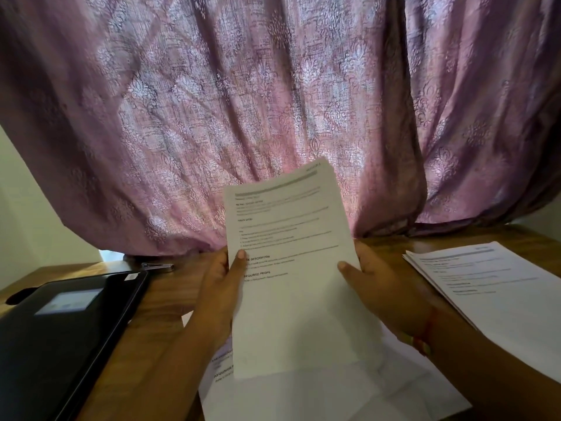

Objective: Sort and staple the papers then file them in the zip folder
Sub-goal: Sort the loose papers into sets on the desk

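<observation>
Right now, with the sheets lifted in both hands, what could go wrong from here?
1. The held white printed sheets are pinched only at their side edges by the left hand and right hand, so loose pages might slip or fan.
2. They could get mixed with the separate white paper stack.

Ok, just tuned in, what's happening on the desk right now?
A person holds a printed white paper sheaf upright over the wooden table, left hand and right hand gripping its side edges. More printed sheets lie underneath, another paper stack sits at right. The black zip folder lies at left, a small metal stapler beyond it.
</observation>
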`<state>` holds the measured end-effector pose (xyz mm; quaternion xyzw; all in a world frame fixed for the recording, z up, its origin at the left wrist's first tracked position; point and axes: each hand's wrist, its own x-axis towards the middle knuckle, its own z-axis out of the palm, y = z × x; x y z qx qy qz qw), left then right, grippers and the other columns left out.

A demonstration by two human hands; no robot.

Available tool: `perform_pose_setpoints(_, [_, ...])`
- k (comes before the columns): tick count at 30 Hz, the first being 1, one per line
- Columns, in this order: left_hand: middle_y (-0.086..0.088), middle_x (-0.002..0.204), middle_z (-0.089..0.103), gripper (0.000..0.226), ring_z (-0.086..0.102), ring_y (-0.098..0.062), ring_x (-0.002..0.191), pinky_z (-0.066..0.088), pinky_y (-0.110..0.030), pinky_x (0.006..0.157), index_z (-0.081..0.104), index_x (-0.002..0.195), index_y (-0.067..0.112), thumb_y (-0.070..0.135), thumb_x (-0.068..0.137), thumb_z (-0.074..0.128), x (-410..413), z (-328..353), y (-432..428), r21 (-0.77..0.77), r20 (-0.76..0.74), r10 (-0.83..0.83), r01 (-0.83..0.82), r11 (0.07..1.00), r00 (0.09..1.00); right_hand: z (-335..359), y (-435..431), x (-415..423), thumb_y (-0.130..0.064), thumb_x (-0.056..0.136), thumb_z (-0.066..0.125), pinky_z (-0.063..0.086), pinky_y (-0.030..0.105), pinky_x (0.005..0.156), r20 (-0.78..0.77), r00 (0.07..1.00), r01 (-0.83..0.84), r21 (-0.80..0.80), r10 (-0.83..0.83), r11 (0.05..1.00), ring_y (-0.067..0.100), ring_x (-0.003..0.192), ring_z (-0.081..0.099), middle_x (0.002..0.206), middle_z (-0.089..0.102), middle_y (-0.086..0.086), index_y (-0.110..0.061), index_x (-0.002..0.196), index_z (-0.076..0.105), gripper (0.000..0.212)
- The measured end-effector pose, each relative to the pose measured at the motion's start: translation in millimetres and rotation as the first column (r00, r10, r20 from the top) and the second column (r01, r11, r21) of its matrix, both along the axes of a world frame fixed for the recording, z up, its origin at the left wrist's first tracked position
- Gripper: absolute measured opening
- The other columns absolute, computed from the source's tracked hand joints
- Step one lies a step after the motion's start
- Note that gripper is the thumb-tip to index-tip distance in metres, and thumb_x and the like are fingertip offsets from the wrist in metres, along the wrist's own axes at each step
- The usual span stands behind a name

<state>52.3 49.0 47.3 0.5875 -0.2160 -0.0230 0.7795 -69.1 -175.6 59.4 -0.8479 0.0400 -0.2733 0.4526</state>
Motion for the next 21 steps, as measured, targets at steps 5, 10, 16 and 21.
perform_pose_setpoints(5, [-0.007,0.124,0.072,0.039,0.070,-0.023,0.111,0.060,-0.031,0.085,0.060,0.127,0.011,0.022,0.090,0.060,-11,9,-1,-0.005,0.025,-0.070,0.070,0.998,0.997,21,1,-10,-0.018,0.100,0.051,0.049,0.007,0.077,0.251,0.968,-0.027,0.206,-0.026,0.978,-0.016,0.102,0.058,0.108,0.064,-0.032,-0.040,0.126,0.051,0.034])
perform_pose_setpoints(10, [0.000,0.125,0.072,0.041,0.068,-0.020,0.116,0.056,-0.036,0.092,0.060,0.131,0.020,0.023,0.090,0.064,-16,8,2,0.094,0.058,-0.118,0.112,0.989,0.991,26,4,-19,-0.032,0.099,0.051,0.049,0.011,0.081,0.258,0.965,-0.088,0.150,0.047,0.985,-0.016,0.106,0.057,0.112,0.063,-0.029,-0.044,0.127,0.046,0.031])
perform_pose_setpoints(16, [-0.003,0.125,0.072,0.039,0.068,-0.023,0.117,0.053,-0.043,0.103,0.063,0.131,0.014,0.019,0.093,0.062,-16,2,-1,0.122,0.058,-0.074,0.067,0.990,0.996,15,4,-16,-0.013,0.099,0.053,0.045,-0.001,0.075,0.207,0.978,-0.024,0.080,0.007,0.996,-0.031,0.092,0.050,0.110,0.053,-0.027,-0.021,0.129,0.046,0.032])
perform_pose_setpoints(21, [-0.008,0.117,0.075,0.024,0.071,-0.030,0.107,0.056,-0.047,0.091,0.070,0.121,0.020,0.014,0.100,0.061,-3,4,7,0.056,-0.070,0.037,-0.034,0.998,0.997,12,3,-11,-0.024,0.104,0.042,0.055,0.013,0.064,0.249,0.963,0.031,0.260,-0.098,0.965,0.006,0.086,0.069,0.101,0.070,-0.002,-0.013,0.118,0.055,0.022])
